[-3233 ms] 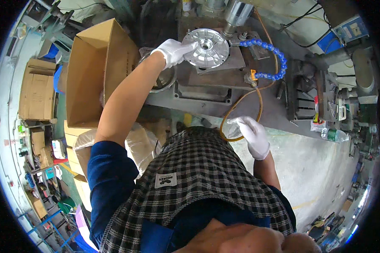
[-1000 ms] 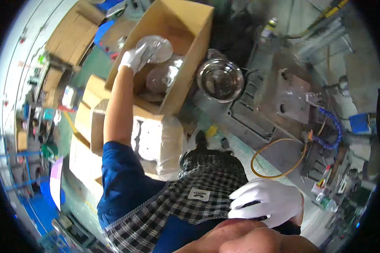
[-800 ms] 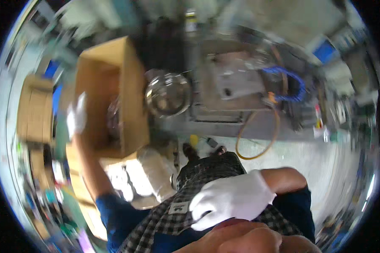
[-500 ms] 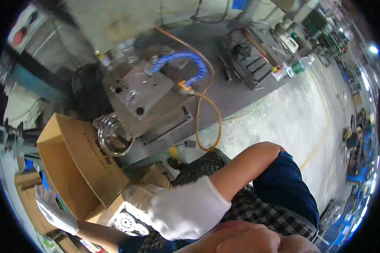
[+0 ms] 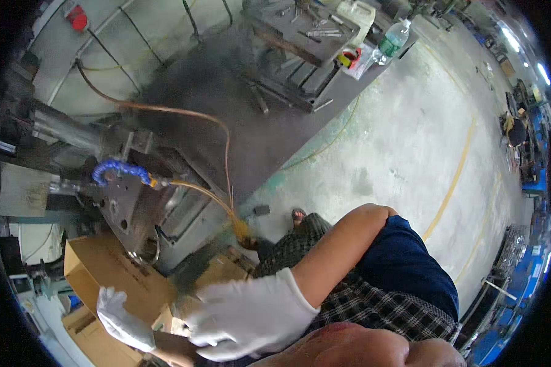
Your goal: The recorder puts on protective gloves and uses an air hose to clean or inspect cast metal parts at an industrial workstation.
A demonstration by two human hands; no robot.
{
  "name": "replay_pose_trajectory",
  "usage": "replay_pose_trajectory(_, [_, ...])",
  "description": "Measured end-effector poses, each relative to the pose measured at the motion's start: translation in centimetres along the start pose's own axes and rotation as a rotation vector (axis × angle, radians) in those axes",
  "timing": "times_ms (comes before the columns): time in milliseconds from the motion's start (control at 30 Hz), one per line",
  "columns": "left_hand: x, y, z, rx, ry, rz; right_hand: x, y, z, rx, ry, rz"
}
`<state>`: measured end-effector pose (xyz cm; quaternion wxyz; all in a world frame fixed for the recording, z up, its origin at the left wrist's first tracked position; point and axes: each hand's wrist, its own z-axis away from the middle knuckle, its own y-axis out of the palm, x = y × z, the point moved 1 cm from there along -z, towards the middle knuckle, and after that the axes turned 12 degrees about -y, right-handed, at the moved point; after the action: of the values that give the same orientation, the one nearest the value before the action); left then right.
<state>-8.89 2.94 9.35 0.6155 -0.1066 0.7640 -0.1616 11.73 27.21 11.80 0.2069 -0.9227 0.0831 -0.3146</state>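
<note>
My right hand (image 5: 251, 315), in a white glove, is held in front of my body with its fingers spread and nothing visible in them. It is slightly blurred and covers most of whatever lies beneath it. To its left, my left hand (image 5: 123, 318), also white-gloved, is raised beside an open cardboard box (image 5: 119, 269). Its fingers are loosely bent and apart, with nothing seen between them. A small pale piece (image 5: 165, 319) shows between the two hands, too hidden to name. Behind the box, the curved shiny rim of a metal bowl (image 5: 146, 255) peeks out.
A metal machine block (image 5: 125, 214) with a blue segmented hose (image 5: 119, 168) stands at the left. An orange-brown air hose (image 5: 217, 125) loops over the dark bench (image 5: 251, 137). A green-tinted bottle (image 5: 393, 41) stands at the far end. Another cardboard box (image 5: 98, 339) lies below left.
The head view has swung, so the bench and machine sit further left. My right hand's fingers have spread from a closer bunch. The patterned item beside it is now largely hidden.
</note>
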Motion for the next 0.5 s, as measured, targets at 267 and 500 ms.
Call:
replay_pose_trajectory(267, [-1.0, 3.8, 6.2, 0.074, -0.124, 0.006, 2.2, -3.8, 6.4, -0.049, -0.095, -0.463])
replay_pose_trajectory(500, [-0.9, 5.8, 11.8, 0.368, -0.343, -0.125, 2.5, -3.9, 4.9, -0.183, -0.04, 0.138])
